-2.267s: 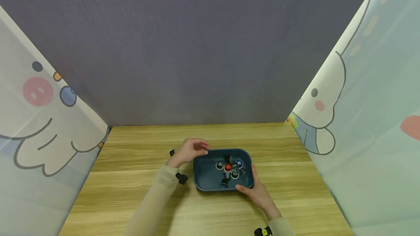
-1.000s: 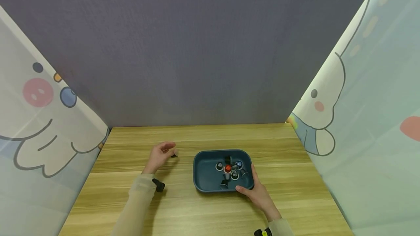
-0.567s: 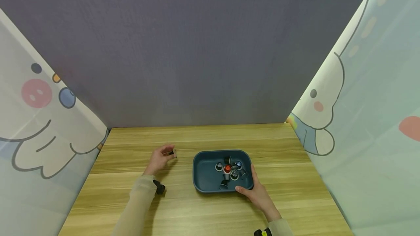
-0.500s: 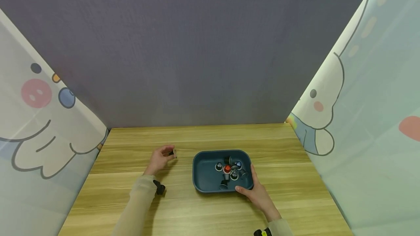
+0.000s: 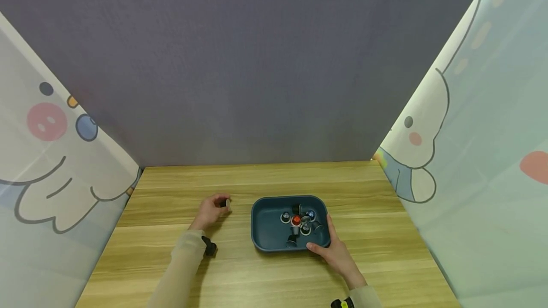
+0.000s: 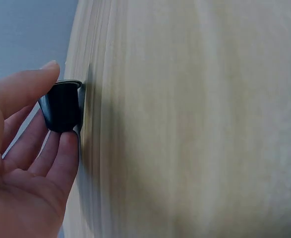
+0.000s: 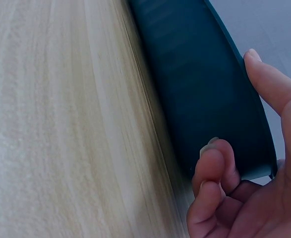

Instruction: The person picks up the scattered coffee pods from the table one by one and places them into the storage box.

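In the head view my left hand (image 5: 208,210) is left of the tray, low over the table. Thumb and fingertips pinch a black coffee capsule (image 6: 62,106), its wider rim by the thumb in the left wrist view. Whether the capsule touches the table I cannot tell. My right hand (image 5: 338,253) holds the near right corner of a dark blue tray (image 5: 269,250), thumb at the near rim, fingers along the right side. Several coffee capsules lie inside, mostly toward the right: a red one (image 5: 296,220), a blue one (image 5: 311,215), others black or grey, some upright, some tipped.
The wood-grain table (image 5: 265,279) bears the tray a little right of its middle. A grey cloth wall (image 5: 265,70) rises behind the table. Printed cartoon curtains (image 5: 47,165) hang at both sides.
My left hand has moved from the tray's left rim leftward to the black capsule on the table and now pinches it. Lately it has come slightly nearer. My right hand stays on the tray.
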`<state>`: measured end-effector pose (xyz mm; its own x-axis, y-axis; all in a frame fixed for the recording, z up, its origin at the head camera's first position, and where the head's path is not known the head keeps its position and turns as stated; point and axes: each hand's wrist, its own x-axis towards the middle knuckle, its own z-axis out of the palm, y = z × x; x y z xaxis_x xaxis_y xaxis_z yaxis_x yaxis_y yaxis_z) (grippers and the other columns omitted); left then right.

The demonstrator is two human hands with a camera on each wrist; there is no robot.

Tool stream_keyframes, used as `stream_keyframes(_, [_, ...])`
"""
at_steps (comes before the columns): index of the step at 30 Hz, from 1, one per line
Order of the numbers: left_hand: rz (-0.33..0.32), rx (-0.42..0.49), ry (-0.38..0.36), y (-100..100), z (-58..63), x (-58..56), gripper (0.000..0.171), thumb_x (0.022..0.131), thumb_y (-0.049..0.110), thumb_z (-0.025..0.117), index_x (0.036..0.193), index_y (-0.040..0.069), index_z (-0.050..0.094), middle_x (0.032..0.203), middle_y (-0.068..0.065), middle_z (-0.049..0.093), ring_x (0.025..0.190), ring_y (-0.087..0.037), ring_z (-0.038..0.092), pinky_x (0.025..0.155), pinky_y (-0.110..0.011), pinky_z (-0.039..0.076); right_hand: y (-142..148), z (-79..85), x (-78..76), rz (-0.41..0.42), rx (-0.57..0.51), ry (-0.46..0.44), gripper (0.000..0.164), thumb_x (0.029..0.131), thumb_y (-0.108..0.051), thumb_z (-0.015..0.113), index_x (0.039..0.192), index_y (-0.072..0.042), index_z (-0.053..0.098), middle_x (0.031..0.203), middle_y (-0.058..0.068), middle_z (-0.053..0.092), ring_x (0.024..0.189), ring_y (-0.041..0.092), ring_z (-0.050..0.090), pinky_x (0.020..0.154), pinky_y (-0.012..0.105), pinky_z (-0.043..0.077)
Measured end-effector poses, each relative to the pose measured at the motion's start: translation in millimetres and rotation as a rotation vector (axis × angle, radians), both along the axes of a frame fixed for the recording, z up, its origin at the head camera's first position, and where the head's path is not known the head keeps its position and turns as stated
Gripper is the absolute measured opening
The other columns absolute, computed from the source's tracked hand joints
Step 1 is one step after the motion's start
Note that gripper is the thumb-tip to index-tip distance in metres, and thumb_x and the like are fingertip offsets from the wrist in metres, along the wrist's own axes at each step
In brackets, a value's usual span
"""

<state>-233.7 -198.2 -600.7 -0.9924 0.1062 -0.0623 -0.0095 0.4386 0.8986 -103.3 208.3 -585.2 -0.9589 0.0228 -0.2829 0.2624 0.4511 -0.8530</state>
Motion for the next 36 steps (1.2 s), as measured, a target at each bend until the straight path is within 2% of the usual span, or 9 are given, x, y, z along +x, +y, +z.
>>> stream_keyframes(8, [0.011,0.015,-0.015,-0.2,0.7,1.0,0.037,0.086,-0.006,0.074,0.122,-0.002,0.068,0.122,-0.018,0.066,0.115,-0.036,0.060,0.093,-0.043,0.052,0.4,0.0,-1.1,0.001,-0.001,-0.003,0.117,0.081,-0.036,0.084,0.162,-0.028,0.000,0.061,0.005,0.049,0.047,0.017,0.045,0.050,0.030,0.042])
stream_keyframes(12, [0.015,0.002,-0.006,-1.6,1.4,1.5,0.036,0.085,-0.004,0.075,0.121,-0.002,0.068,0.120,-0.018,0.067,0.113,-0.036,0.062,0.092,-0.043,0.052,0.1,0.5,-0.6,0.003,0.009,0.014,0.116,0.081,-0.036,0.084,0.162,-0.027,0.001,0.073,0.011,0.057,0.049,0.018,0.047,0.052,0.030,0.042])
stream_keyframes(18, [0.016,0.009,-0.017,-3.8,2.8,1.8,0.036,0.086,-0.003,0.075,0.122,-0.002,0.068,0.121,-0.018,0.066,0.114,-0.037,0.061,0.093,-0.044,0.052,-0.3,0.5,-0.1,-0.003,0.010,0.000,0.117,0.081,-0.036,0.084,0.162,-0.030,0.000,0.060,0.009,0.050,0.048,0.021,0.049,0.051,0.031,0.044])
stream_keyframes(20, [0.019,0.006,-0.025,-4.3,3.4,1.1,0.037,0.086,-0.001,0.076,0.123,-0.002,0.068,0.123,-0.018,0.066,0.115,-0.037,0.060,0.094,-0.045,0.052,-0.2,1.1,0.0,0.006,0.048,0.030,0.116,0.081,-0.037,0.084,0.162,-0.026,0.002,0.076,0.019,0.062,0.061,0.027,0.059,0.060,0.037,0.050])
stream_keyframes(23, [0.028,0.005,-0.036,-4.6,5.1,0.2,0.038,0.086,0.003,0.077,0.123,0.001,0.068,0.125,-0.018,0.065,0.117,-0.037,0.060,0.095,-0.047,0.050,-0.5,2.0,0.2,0.009,0.081,0.053,0.116,0.080,-0.038,0.084,0.162,-0.023,0.003,0.107,0.031,0.063,0.075,0.033,0.062,0.070,0.042,0.051])
stream_keyframes(25, [0.030,0.006,-0.039,-4.7,6.7,-0.4,0.039,0.086,0.005,0.078,0.124,0.002,0.069,0.126,-0.017,0.065,0.118,-0.038,0.059,0.096,-0.048,0.050,-0.8,2.4,-0.1,0.010,0.076,0.050,0.116,0.081,-0.038,0.084,0.162,-0.023,0.003,0.111,0.032,0.062,0.074,0.030,0.061,0.070,0.040,0.051])
stream_keyframes(29, [0.027,0.015,-0.037,-4.6,11.6,-0.2,0.041,0.087,0.007,0.078,0.125,0.001,0.068,0.126,-0.018,0.064,0.118,-0.041,0.058,0.095,-0.049,0.051,-1.4,3.5,0.2,0.000,0.028,0.014,0.116,0.081,-0.036,0.084,0.162,-0.027,0.001,0.082,0.020,0.061,0.053,0.024,0.051,0.056,0.034,0.044])
stream_keyframes(33, [0.035,0.039,-0.043,-2.4,16.2,1.1,0.042,0.086,0.009,0.079,0.126,0.002,0.068,0.127,-0.018,0.064,0.119,-0.041,0.058,0.092,-0.047,0.053,-1.4,4.0,0.9,0.010,0.066,0.054,0.115,0.081,-0.038,0.083,0.162,-0.023,0.003,0.115,0.036,0.061,0.090,0.043,0.066,0.079,0.050,0.053])
stream_keyframes(36, [0.033,0.046,-0.039,0.5,19.7,2.3,0.042,0.086,0.010,0.079,0.126,0.003,0.068,0.127,-0.017,0.064,0.119,-0.041,0.058,0.091,-0.045,0.053,-1.1,3.2,1.1,0.018,0.096,0.084,0.115,0.081,-0.040,0.083,0.162,-0.019,0.005,0.146,0.038,0.038,0.123,0.053,0.050,0.099,0.062,0.042])
